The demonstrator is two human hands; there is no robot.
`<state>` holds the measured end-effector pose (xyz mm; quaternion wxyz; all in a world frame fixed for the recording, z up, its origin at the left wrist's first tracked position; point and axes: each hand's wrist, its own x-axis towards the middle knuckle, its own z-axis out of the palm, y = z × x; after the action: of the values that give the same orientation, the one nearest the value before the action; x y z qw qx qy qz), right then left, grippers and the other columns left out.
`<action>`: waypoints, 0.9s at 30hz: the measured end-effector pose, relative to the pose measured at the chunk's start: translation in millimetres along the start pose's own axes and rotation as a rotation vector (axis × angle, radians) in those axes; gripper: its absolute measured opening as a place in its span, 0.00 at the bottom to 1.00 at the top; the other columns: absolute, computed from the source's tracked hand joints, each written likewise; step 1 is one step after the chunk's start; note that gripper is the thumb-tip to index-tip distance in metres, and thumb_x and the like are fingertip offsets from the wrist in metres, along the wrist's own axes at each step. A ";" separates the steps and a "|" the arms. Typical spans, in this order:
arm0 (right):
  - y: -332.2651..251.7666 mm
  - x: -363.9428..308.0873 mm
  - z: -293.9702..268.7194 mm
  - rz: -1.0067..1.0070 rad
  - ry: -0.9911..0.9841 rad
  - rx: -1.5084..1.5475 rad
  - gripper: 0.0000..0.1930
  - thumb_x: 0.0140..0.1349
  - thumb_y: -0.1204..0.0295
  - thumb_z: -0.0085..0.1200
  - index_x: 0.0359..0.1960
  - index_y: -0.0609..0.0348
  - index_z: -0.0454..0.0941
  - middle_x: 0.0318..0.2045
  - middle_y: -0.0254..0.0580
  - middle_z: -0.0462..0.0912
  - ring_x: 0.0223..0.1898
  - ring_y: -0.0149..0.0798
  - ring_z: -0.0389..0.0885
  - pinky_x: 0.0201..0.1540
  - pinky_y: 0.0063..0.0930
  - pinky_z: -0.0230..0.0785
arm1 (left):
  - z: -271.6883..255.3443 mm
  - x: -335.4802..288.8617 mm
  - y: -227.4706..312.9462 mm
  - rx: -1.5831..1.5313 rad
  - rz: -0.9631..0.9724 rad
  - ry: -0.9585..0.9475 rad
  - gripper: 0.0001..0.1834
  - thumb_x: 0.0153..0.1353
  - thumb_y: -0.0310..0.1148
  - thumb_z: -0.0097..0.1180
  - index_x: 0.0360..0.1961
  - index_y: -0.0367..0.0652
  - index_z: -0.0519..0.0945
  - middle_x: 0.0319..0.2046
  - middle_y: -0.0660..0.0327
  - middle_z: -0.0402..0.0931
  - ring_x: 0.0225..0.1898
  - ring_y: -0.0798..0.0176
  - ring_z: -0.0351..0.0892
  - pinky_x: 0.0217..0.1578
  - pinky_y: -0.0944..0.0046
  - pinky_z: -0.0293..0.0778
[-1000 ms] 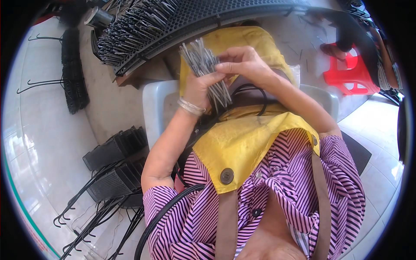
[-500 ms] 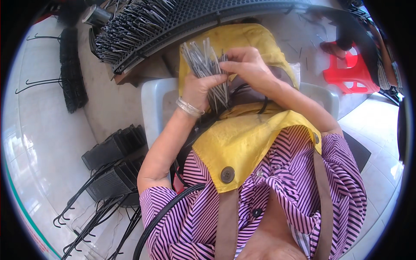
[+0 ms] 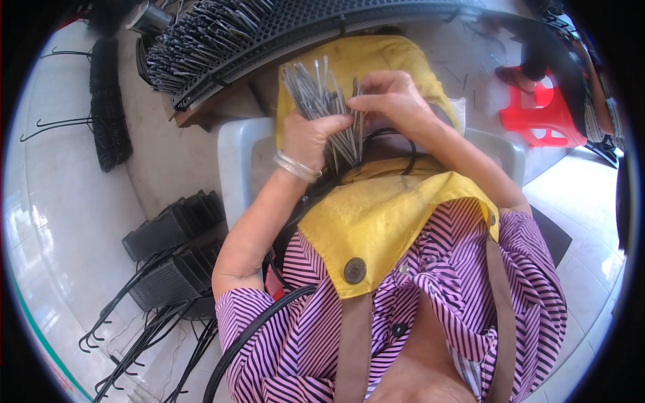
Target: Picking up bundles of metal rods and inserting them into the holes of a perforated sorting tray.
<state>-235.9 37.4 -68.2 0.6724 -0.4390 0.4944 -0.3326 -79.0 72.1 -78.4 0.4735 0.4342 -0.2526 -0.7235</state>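
Observation:
A thick bundle of thin grey metal rods [image 3: 311,94] stands fanned out above my lap, its upper ends spread apart. My left hand [image 3: 308,138] is wrapped round the bundle, with the thumb lying across its front. At the bundle's right edge, my right hand [image 3: 396,104] pinches a few rods between thumb and fingers. Their lower ends run down beside the rest of the bundle. Behind the hands lies the yellow apron [image 3: 363,57] over my lap, and a dark cable [image 3: 411,151] loops just below my right hand.
Ahead, a black perforated rack [image 3: 309,23] carries many similar rods [image 3: 195,50] at its left, near a metal can [image 3: 148,19]. Black hooked racks [image 3: 168,282] stand on the floor at left. A red stool [image 3: 541,117] is at far right, beside a person's foot [image 3: 516,79].
My right hand has shifted slightly right, and the rods in its pinch now stand a little apart from the main bundle. My left hand keeps its hold.

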 end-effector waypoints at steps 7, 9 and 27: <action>-4.4 -3.2 -10.3 0.095 -0.067 0.088 0.10 0.48 0.81 0.56 0.33 0.71 0.72 0.25 0.42 0.76 0.24 0.33 0.77 0.25 0.22 0.73 | -6.7 4.1 -9.8 0.118 0.030 0.115 0.14 0.41 0.17 0.57 0.34 0.31 0.76 0.28 0.55 0.78 0.28 0.63 0.78 0.30 0.67 0.75; -2.8 -4.5 -12.2 0.115 -0.106 0.167 0.11 0.48 0.82 0.55 0.35 0.72 0.72 0.26 0.44 0.77 0.24 0.33 0.78 0.24 0.21 0.73 | 0.9 1.8 -7.4 0.061 -0.024 0.092 0.15 0.41 0.17 0.57 0.35 0.33 0.76 0.29 0.57 0.78 0.28 0.63 0.78 0.31 0.67 0.75; -17.2 6.6 -22.1 0.063 -0.022 -0.018 0.05 0.51 0.80 0.53 0.30 0.70 0.74 0.21 0.41 0.78 0.19 0.30 0.76 0.21 0.19 0.71 | 1.6 6.8 -13.6 0.055 -0.080 0.073 0.13 0.40 0.19 0.57 0.32 0.33 0.76 0.26 0.58 0.77 0.25 0.64 0.77 0.28 0.67 0.74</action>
<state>-255.4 19.0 -57.6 0.6842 -0.4327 0.5034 -0.3020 -87.9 71.7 -90.8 0.4411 0.4826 -0.2373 -0.7185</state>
